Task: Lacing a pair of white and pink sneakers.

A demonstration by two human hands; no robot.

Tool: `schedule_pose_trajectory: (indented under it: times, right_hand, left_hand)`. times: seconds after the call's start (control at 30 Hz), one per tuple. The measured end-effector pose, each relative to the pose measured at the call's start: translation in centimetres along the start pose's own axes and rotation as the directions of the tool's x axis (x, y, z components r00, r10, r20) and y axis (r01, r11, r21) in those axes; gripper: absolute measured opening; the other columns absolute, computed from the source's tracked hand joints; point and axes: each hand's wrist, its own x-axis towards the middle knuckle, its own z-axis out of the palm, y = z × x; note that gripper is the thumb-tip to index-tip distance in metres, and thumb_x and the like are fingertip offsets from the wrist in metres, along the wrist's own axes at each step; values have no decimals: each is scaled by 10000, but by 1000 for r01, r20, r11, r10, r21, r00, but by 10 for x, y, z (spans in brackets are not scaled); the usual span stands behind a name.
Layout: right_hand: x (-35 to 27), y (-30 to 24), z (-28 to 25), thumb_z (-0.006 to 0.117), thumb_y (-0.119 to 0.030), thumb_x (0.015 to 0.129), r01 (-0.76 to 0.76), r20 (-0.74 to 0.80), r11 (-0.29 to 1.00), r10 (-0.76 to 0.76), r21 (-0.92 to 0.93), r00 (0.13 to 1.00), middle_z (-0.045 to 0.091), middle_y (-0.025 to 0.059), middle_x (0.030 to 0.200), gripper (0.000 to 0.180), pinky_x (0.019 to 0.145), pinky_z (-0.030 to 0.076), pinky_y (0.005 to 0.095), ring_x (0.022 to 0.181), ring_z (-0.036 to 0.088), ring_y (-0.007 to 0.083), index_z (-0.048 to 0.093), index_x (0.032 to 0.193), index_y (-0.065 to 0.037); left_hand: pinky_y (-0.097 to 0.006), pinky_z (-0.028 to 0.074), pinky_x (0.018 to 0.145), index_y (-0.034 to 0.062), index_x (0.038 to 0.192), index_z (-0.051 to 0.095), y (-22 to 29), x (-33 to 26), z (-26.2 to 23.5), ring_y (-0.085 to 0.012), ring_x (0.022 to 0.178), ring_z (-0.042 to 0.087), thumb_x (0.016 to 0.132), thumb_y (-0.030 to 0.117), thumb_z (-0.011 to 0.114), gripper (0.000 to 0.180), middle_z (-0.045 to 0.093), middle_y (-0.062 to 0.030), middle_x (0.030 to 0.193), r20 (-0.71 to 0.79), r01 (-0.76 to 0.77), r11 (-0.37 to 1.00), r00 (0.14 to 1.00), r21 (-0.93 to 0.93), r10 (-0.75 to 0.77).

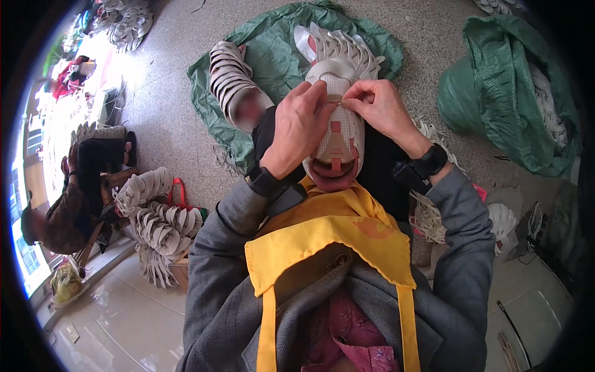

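Note:
A white mesh shoe upper (352,139) with pink tabs lies across my lap, its rounded end toward me. Behind it stretches a nested row of similar white uppers (347,53). My left hand (300,124) rests on the left side of the front upper, thumb and fingers drawn together in a pinch. From the right, my right hand (379,110) pinches at the same spot, fingertips almost meeting the left ones beside a small tan strip (334,98). Whatever thin thing sits between the fingertips is too small to make out.
Another stack of uppers (230,80) lies on a green sheet (273,59) ahead. A green sack (496,93) stands at right, near bundled white laces (429,217). More uppers (155,211) are piled at left, beside a seated person (68,204).

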Motion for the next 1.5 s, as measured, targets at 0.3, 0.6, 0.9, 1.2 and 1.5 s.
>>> schedule_pose_trajectory:
  times: [0.3,0.6,0.9,1.2,1.5]
  right_hand:
    - [-7,-14,-8,765,-95,875,88,-25,983,-94,-163,995,734,54,774,120,611,508,259,639,612,55,763,958,-8]
    - [-7,-14,-1,692,-57,865,212,-20,955,-221,-207,975,702,151,822,77,664,528,380,731,676,271,689,914,3]
    - [-3,-7,5,703,-47,879,308,-22,927,-320,-214,947,685,151,818,76,649,521,375,685,667,278,674,920,10]
    - [-8,-9,11,643,-34,900,258,-46,940,-275,-222,960,667,190,875,69,757,516,468,866,666,398,598,895,17]
    - [-10,-11,14,658,-49,917,280,-58,917,-309,-284,949,640,195,893,112,761,512,479,883,649,417,565,919,14]
  left_hand:
    - [-375,515,599,10,877,600,3,-5,3,-276,650,641,868,137,771,214,598,-119,787,-39,37,999,999,-11,-38]
    - [-342,506,570,-1,856,601,1,-7,5,-232,616,627,854,117,792,225,595,-113,763,-62,69,992,995,-101,-76]
    - [-295,524,584,-5,863,598,1,-9,2,-177,630,653,854,85,794,216,612,-103,770,-35,104,985,993,-140,-110]
    - [-290,524,598,-14,878,591,-3,-15,2,-173,640,661,850,16,712,129,616,-106,776,-64,96,971,992,-220,-113]
    - [-302,518,601,-16,871,594,-2,-14,3,-188,652,672,838,10,691,106,633,-110,786,-72,124,965,987,-232,-144]
